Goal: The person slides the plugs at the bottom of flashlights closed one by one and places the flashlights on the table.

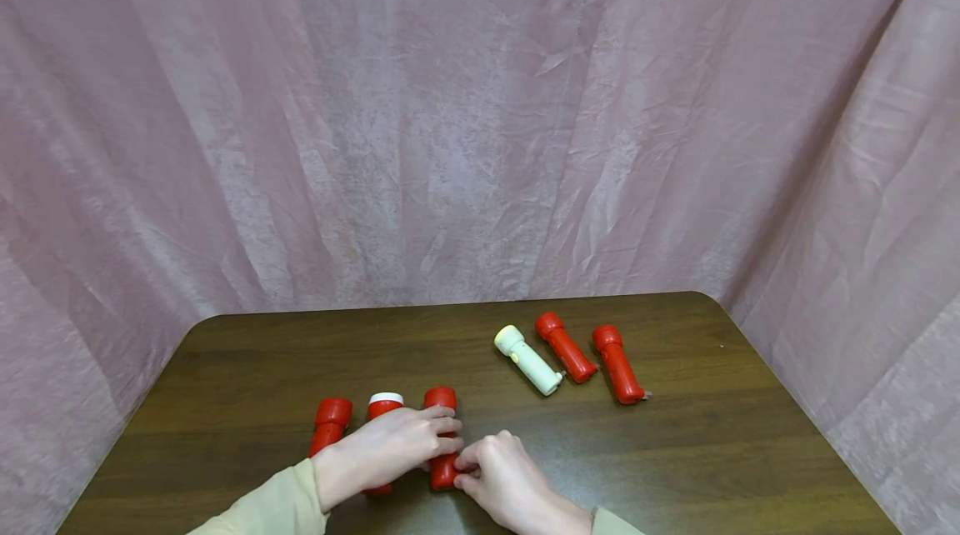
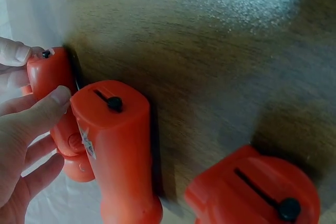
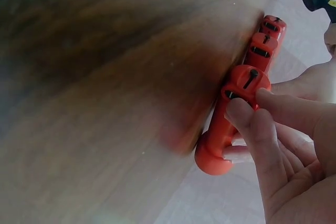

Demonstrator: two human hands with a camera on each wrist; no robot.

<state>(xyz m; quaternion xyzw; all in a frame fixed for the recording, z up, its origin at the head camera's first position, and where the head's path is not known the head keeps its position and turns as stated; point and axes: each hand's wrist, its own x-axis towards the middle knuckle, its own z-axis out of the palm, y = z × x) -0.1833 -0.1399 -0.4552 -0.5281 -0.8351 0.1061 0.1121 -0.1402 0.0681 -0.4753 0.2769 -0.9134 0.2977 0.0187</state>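
Observation:
A red flashlight (image 1: 442, 470) lies head-away on the table between both hands. My left hand (image 1: 408, 439) reaches across from the left and grips its body, thumb on the near side and fingers over the top. At its tail, the right hand (image 1: 513, 481) has thumb and curled fingertips pinching the end, beside a black slotted slider in the right wrist view. Beneath the left wrist lies another red flashlight with a white rim (image 1: 386, 402), partly covered. Further left is a third red flashlight (image 1: 330, 422), its tail hidden by the forearm.
Toward the back right lie a pale green flashlight (image 1: 532, 364) and two red flashlights, one in the middle (image 1: 567, 349) and one at the right (image 1: 618, 366). Small prongs stick out at their tails. Pink curtains (image 1: 450, 118) hang behind the brown wooden table (image 1: 712, 435).

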